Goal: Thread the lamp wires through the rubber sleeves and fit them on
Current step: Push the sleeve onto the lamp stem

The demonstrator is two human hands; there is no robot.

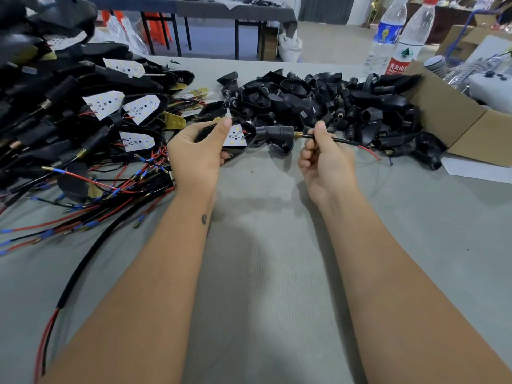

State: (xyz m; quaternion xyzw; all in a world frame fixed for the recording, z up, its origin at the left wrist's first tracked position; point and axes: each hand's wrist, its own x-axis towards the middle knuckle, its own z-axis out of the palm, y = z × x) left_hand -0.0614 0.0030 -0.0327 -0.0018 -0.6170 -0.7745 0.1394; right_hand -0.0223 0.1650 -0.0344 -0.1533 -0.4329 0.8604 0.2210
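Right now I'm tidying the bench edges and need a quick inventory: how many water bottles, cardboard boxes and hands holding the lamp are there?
Bottles: 2, blue label and red label
Boxes: 1
Hands: 2, left hand on the lamp, right hand pinching its wire
Total: 5

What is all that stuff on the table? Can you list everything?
lamp: one, black with white LED board, held at centre
sleeve: one, black, on the lamp's stem
wire: one, black with red end, coming out of the sleeve
wired lamps: a pile, black, red and blue wires, left
loose shells: a pile, black, right of centre
box: one, brown cardboard, right
bottles: two, clear, far right
table: grey cloth
left hand: holds the lamp
right hand: pinches the wire
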